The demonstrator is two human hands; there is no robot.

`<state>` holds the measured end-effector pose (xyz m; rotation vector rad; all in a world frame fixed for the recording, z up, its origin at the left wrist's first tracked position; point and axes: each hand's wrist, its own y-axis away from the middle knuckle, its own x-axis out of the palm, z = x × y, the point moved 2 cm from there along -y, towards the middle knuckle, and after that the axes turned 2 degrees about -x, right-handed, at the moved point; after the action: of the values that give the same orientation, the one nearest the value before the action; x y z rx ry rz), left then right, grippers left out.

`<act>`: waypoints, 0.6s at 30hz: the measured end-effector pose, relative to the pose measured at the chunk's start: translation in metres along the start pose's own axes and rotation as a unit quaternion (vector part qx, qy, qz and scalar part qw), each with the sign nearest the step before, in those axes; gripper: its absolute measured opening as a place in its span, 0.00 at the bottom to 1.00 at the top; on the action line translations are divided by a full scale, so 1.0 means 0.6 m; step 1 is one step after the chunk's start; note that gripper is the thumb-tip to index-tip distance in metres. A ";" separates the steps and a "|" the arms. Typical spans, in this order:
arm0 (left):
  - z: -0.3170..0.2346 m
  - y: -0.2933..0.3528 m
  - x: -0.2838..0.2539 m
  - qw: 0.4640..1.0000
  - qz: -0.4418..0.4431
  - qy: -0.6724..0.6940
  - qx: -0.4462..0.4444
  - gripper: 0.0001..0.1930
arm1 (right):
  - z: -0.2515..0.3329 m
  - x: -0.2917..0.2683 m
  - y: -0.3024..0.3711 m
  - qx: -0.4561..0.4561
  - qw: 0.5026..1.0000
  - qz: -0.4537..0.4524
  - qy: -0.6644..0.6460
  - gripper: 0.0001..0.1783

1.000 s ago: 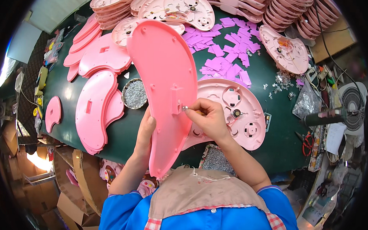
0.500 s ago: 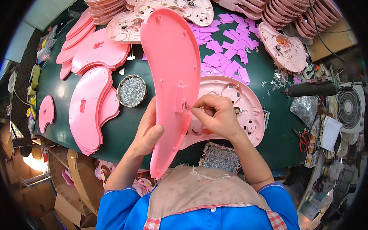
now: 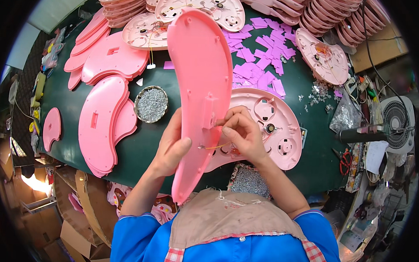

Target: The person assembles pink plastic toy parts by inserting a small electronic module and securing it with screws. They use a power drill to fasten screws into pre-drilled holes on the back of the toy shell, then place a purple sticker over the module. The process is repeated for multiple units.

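My left hand [image 3: 171,146] grips the edge of a pink curved plastic panel [image 3: 200,61], thumb on its inner face, and holds it upright on edge. A box-shaped housing [image 3: 208,112] rises from that face. My right hand [image 3: 244,134] is closed beside the housing, fingertips pinched. A thin yellow-orange wire [image 3: 218,146] runs from these fingers across the panel, ending in a small metal tip [image 3: 201,147]. Behind the panel a pale pink shell [image 3: 286,120] lies open side up, with a round dark part [image 3: 270,128] and wires in it. The panel hides the shell's left portion.
A bowl of small metal pieces [image 3: 151,104] stands left of the panel, near stacked pink panels [image 3: 99,127]. Purple cards [image 3: 253,72] lie spread beyond. Pale shells [image 3: 320,56] line the back. A tray of metal bits [image 3: 249,180] sits at the front edge, red-handled pliers [image 3: 345,161] at right.
My right hand has drawn slightly right from the panel's housing. The wire with its metal tip now shows across the panel. My left hand and the panel have shifted slightly right.
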<state>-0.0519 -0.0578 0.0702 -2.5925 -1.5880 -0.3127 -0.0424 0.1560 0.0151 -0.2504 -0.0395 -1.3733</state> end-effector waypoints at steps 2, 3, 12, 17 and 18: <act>-0.003 -0.005 0.004 0.996 -0.053 0.072 -0.015 0.39 | 0.020 0.028 0.018 -0.125 0.969 -0.010 0.214 0.17; -0.006 -0.009 0.009 0.991 -0.078 0.107 -0.023 0.38 | 0.030 0.045 0.024 -0.185 0.930 -0.018 0.316 0.20; -0.043 -0.014 0.056 0.987 -0.126 0.098 -0.011 0.37 | 0.050 0.028 0.030 -0.224 0.915 -0.009 0.336 0.24; -0.021 -0.010 0.054 0.992 -0.107 0.069 0.004 0.40 | 0.068 0.041 0.022 -0.269 0.933 -0.019 0.240 0.09; -0.019 -0.008 0.056 0.992 -0.107 0.068 0.007 0.40 | 0.076 0.037 0.028 -0.219 0.965 -0.075 0.124 0.06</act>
<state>-0.0430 -0.0282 0.0884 -2.3354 -1.8132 -0.4811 -0.0161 0.1464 0.0606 -0.4494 0.4665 -1.5464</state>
